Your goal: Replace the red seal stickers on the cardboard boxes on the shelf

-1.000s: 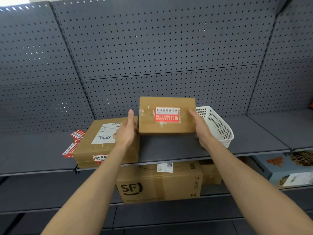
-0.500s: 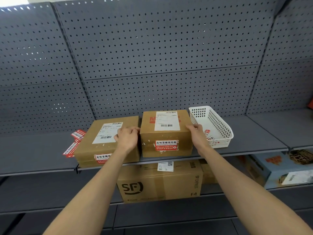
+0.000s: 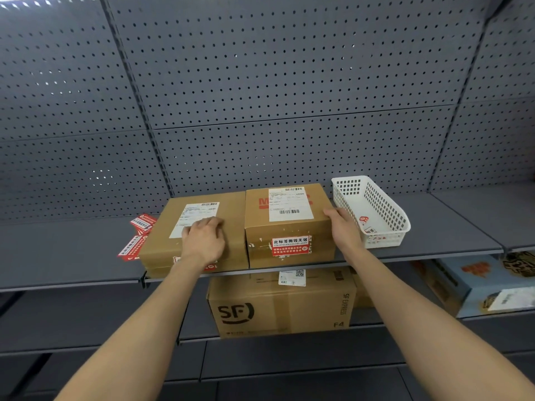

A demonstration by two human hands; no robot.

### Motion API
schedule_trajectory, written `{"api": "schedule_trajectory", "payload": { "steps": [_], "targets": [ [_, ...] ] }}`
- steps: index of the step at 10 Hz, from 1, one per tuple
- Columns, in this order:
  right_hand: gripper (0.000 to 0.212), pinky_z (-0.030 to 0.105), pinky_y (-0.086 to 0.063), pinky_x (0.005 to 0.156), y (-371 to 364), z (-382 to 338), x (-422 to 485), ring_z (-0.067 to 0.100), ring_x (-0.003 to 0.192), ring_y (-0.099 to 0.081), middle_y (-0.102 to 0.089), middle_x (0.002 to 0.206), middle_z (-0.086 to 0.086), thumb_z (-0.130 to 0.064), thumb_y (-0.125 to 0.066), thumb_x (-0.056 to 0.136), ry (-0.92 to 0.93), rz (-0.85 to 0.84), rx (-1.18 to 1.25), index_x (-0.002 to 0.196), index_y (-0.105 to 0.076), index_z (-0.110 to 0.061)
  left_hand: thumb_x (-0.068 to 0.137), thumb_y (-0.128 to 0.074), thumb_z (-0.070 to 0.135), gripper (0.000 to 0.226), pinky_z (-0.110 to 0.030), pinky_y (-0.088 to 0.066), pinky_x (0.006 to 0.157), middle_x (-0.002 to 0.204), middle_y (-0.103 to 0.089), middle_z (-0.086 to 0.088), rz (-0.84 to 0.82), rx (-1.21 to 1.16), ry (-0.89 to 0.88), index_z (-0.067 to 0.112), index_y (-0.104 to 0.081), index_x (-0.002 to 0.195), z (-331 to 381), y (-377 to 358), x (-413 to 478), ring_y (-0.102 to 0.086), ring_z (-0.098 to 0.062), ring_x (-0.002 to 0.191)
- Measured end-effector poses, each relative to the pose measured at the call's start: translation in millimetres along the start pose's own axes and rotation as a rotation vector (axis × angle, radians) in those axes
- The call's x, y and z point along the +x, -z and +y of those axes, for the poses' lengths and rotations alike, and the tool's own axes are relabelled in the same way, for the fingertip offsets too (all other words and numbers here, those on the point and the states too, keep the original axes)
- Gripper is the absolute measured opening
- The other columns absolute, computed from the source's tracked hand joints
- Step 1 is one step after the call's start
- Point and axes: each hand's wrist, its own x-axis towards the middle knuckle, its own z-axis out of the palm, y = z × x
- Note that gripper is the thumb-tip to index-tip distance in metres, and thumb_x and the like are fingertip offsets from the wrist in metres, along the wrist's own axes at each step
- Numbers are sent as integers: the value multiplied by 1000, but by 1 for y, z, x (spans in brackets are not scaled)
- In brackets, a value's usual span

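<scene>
Two cardboard boxes stand side by side on the grey shelf (image 3: 72, 256). The right box (image 3: 259, 227) carries a white shipping label on top and a worn red seal sticker (image 3: 291, 246) on its front face. My right hand (image 3: 343, 230) grips its upper right edge, thumb on top. The left box (image 3: 231, 224) also has a white label, and my left hand (image 3: 204, 241) rests on its top with bent fingers, holding nothing. My left wrist mostly hides the left box's red sticker (image 3: 210, 266).
Several loose red stickers (image 3: 136, 241) lie on the shelf left of the boxes. A white plastic basket (image 3: 385, 215) with sticker scraps (image 3: 366, 227) stands right of my right hand. Below are an SF carton (image 3: 278, 305) and a printed box (image 3: 477, 285).
The right box, held up with its sticker facing me, was turned and set down on the shelf. My left hand then left it and moved onto the left box.
</scene>
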Motion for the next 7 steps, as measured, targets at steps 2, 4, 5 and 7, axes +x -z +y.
{"api": "schedule_trajectory", "payload": {
  "steps": [2,4,5,7],
  "targets": [
    [35,37,-46,93,-1,5,0,17,116,-59,-66,123,-7,-48,-54,107,12,45,-5,132,-64,-25,108,-41,38,45,-50,-30,121,154,-59,1,-28,76,-68,30,-59,148,-4,10,0,-48,-29,142],
    [44,35,-43,93,-2,7,-6,15,118,-59,-65,126,-9,-55,-59,103,0,70,31,138,-64,-29,109,-37,51,47,-50,-33,119,152,-60,1,-33,100,-158,32,-59,147,-17,13,3,-48,-28,141],
    [62,37,-42,99,2,7,-3,17,124,-57,-62,134,-7,-68,-57,99,-14,37,9,146,-57,-28,111,-27,59,57,-52,-32,124,154,-59,-1,-24,48,-166,30,-57,150,-37,21,2,-49,-28,146],
    [47,38,-46,108,19,-20,-16,15,130,-60,-67,129,-13,-66,-54,102,205,203,30,132,-66,-32,107,-25,54,58,-59,-39,119,149,-63,-5,147,-17,-26,26,-65,138,-111,34,-4,-53,-36,138]
  ]
}}
